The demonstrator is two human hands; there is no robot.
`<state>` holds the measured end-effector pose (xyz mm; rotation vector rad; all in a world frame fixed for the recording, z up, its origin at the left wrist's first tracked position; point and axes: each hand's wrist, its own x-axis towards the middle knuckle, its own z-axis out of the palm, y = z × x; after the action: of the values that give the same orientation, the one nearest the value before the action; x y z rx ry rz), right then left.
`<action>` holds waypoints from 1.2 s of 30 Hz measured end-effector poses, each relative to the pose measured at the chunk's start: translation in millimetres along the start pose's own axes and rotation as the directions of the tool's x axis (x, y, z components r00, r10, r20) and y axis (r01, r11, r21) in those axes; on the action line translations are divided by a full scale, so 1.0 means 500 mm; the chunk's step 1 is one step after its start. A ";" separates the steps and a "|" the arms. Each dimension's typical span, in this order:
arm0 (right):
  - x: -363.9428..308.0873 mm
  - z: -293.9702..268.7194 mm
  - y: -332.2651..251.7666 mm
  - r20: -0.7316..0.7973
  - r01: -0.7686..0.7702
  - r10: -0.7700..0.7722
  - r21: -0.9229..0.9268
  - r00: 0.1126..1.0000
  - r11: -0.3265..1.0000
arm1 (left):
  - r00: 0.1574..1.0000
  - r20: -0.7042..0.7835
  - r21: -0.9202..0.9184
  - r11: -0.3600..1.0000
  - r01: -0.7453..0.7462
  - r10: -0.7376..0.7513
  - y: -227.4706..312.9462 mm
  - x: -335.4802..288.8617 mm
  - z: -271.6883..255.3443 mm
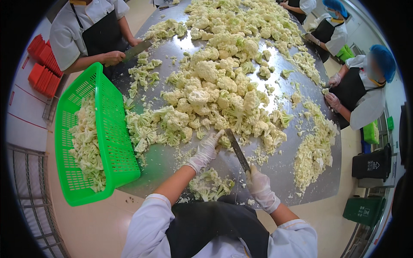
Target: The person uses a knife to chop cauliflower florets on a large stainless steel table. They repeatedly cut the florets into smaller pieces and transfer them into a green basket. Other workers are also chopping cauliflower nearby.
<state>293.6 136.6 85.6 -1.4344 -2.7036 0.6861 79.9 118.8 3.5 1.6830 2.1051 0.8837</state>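
My left hand (205, 151), in a thin clear glove, reaches forward with fingers apart to the near edge of the big cauliflower pile (215, 92) and touches a floret there. In my gloved right hand (259, 185) is the handle of a long knife (237, 149), its blade pointing away from me toward the pile. A small heap of cut florets (211, 185) lies on the steel table (172, 165) between my forearms.
A green plastic basket (109, 129) partly filled with cut cauliflower rests tilted on the table's left edge. A person at the far left holds a cleaver (137, 50). Other people in blue caps work at the right edge. Bins stand on the floor at the right.
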 end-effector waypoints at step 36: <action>-0.039 0.003 -0.029 0.130 0.071 -0.067 -0.027 0.989 0.997 | 0.898 0.172 0.036 0.913 0.406 -0.406 0.069 -0.060 -0.013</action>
<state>293.6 113.6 93.6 -1.3398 -2.8587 0.7609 110.3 92.8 25.9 1.1963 2.2104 0.5815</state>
